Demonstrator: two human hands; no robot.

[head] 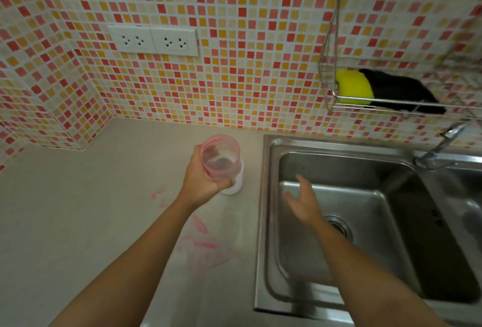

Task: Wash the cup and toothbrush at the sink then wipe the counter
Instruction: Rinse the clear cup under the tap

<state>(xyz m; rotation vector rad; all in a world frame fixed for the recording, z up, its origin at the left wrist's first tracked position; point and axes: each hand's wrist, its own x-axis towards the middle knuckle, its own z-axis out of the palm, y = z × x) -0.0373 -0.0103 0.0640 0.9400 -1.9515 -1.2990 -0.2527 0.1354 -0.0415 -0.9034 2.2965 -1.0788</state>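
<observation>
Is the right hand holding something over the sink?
No, the right hand is open and empty above the sink; only the left hand grips the cup.

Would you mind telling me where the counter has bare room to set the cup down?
The grey counter is bare from the tiled corner to the left hand, which grips the pink translucent cup. Pink smears mark the strip beside the steel sink, where the right hand hovers.
</observation>
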